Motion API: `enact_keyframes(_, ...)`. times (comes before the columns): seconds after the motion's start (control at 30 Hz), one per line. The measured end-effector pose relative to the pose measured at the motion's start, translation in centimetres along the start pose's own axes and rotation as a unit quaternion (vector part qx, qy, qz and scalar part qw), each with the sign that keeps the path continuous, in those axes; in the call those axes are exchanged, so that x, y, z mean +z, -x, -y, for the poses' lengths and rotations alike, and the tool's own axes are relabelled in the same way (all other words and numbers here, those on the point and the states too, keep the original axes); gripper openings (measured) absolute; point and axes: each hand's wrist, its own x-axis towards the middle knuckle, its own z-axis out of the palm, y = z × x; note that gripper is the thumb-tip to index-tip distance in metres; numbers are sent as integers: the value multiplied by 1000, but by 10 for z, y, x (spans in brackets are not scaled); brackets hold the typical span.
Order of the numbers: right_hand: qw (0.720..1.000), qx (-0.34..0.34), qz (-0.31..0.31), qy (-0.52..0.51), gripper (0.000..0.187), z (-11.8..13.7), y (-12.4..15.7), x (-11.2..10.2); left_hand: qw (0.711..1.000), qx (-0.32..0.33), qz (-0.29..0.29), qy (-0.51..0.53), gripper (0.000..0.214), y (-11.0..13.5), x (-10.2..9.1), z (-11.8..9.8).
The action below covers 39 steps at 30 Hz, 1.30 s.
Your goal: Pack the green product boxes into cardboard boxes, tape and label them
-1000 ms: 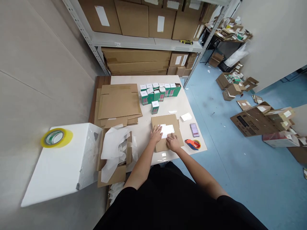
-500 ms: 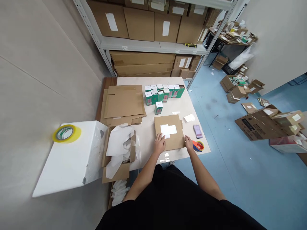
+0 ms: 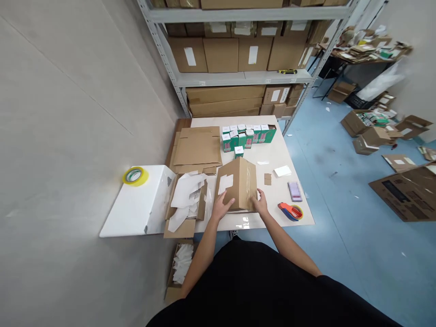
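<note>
A brown cardboard box stands partly unfolded on the table in front of me, with white labels on its left face and clear tape down its right face. My left hand presses on the lower left face, thumb apart from the fingers. My right hand grips the lower right edge, with some fingers behind the cardboard. Just behind the box is a single green-and-white carton. On the right lies a red and blue tape dispenser.
Several green cartons stand in rows at the back. Flat cardboard sheets and an open box with white paper are on the left. Yellow tape rests on a white block. A shelf rises behind the table.
The cardboard box lay flat before; now it is raised and spread, showing its taped side. Both hands have shifted along with it. The camera view has swung left and up.
</note>
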Motion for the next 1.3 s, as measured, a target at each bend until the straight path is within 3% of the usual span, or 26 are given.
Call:
enact_keyframes(0.1,997,35,69,-28,94,-4,-9,3,998,-35,29,-31,100,15,10,-10)
enact_keyframes(0.27,983,49,131,-116,123,2,-10,-6,999,-16,-15,49,107,21,19,-14)
enact_keyframes(0.37,978,20,156,-141,118,5,-9,-23,988,-6,-16,155,108,33,26,-8)
enact_keyframes(0.47,972,-8,190,-136,105,1,-6,-46,973,-23,-27,229,113,58,47,3)
enact_keyframes(0.63,965,52,235,-105,86,-26,8,-77,960,-29,-71,269,119,95,95,19)
enact_keyframes(0.73,956,67,260,-119,78,-36,17,-90,955,-33,-102,275,114,103,109,14)
enact_keyframes(1.0,939,4,317,-136,83,-8,39,-127,950,-12,-116,289,105,135,115,-17)
enact_keyframes(1.13,941,-57,310,-120,80,10,72,-137,942,42,-146,300,105,170,110,-28)
enact_keyframes(1.3,919,-122,354,-121,74,42,122,-135,927,101,-199,301,107,225,86,-41)
